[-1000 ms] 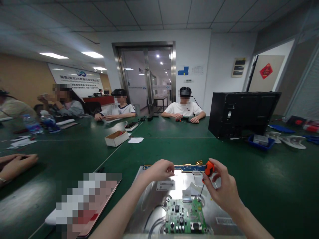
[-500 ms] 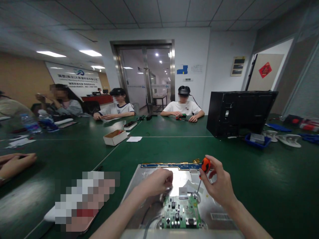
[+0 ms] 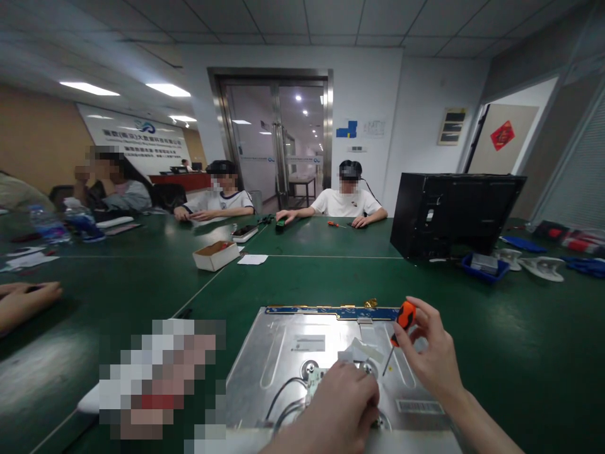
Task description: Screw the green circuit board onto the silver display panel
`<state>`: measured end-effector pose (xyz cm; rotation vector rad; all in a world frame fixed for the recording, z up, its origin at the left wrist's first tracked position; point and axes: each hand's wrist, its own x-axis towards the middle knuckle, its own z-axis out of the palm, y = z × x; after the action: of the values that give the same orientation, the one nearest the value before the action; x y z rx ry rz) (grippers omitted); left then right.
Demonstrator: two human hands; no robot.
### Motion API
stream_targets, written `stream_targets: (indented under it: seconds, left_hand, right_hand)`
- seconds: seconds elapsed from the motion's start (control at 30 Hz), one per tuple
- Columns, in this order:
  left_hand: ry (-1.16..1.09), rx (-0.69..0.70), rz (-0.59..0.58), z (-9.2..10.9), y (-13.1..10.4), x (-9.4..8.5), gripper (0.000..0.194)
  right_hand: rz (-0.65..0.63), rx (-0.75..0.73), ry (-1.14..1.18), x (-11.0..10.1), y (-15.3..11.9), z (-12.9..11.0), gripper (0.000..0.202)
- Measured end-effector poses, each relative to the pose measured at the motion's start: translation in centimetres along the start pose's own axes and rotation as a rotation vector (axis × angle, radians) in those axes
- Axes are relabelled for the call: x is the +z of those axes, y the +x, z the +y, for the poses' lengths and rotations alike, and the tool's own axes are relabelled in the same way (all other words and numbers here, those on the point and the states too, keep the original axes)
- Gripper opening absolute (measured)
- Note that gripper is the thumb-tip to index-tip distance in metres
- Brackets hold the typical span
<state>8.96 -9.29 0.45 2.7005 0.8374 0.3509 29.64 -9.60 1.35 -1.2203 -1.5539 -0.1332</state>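
Note:
My right hand (image 3: pixel 432 353) grips an orange and black screwdriver (image 3: pixel 405 315), its thin shaft slanting down to the left above the silver metal back of a display panel (image 3: pixel 274 340). My left hand (image 3: pixel 347 400) lies over the green circuit board (image 3: pixel 316 378) with its fingers curled together; whatever they hold is hidden. Most of the board is covered by that hand. Dark cables (image 3: pixel 278 397) run out at the board's left. A narrow blue circuit strip (image 3: pixel 316 312) lines the panel's far edge.
On the green table (image 3: pixel 307 280) stand a small open carton (image 3: pixel 216 256), a black monitor-like unit (image 3: pixel 458 214) and a blue tray (image 3: pixel 484 268). Blurred-out items (image 3: pixel 161 372) lie left of the panel. A co-worker's hand (image 3: pixel 31 302) rests at the left; other people sit opposite.
My left hand has moved right and nearer, onto the circuit board. The screwdriver has shifted right, its tip leaving the screw spot by the board. The co-worker opposite has reached out a hand.

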Motion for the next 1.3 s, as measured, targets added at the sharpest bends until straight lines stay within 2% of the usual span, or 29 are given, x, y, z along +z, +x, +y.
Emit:
stream_targets:
  seconds: [0.1, 0.17, 0.37, 0.53, 0.87, 1.0, 1.17, 1.3]
  left_hand:
    - [0.131, 0.046, -0.008, -0.2, 0.1, 1.3, 0.006]
    - [0.234, 0.102, 0.004, -0.3, 0.2, 2.2, 0.014]
    - [0.382, 0.211, 0.234, -0.5, 0.3, 4.1, 0.024]
    - [0.388, 0.258, 0.294, -0.7, 0.3, 4.2, 0.023]
    - [0.381, 0.247, 0.306, -1.4, 0.1, 4.8, 0.020]
    - [0.380, 0.242, 0.291, -1.3, 0.1, 4.8, 0.020]
    - [0.348, 0.227, 0.246, -0.9, 0.0, 4.4, 0.020]
    - [0.281, 0.157, 0.143, -0.6, -0.2, 3.3, 0.019]
  right_hand:
    - [0.032, 0.020, -0.003, -0.1, -0.3, 0.2, 0.040]
    - [0.053, 0.024, 0.001, 0.1, -0.4, 0.2, 0.039]
    - [0.063, 0.036, -0.005, 0.7, -0.5, 0.3, 0.039]
    - [0.064, 0.021, 0.004, 0.8, -0.6, 0.3, 0.039]
    - [0.128, -0.020, 0.031, -0.3, -1.0, -1.5, 0.040]
    - [0.132, -0.089, 0.027, -0.5, -1.7, -1.6, 0.042]
    - [0.152, -0.126, 0.030, -0.8, -2.8, -1.2, 0.046]
    - [0.140, -0.096, 0.069, -0.7, -3.7, -1.5, 0.047]
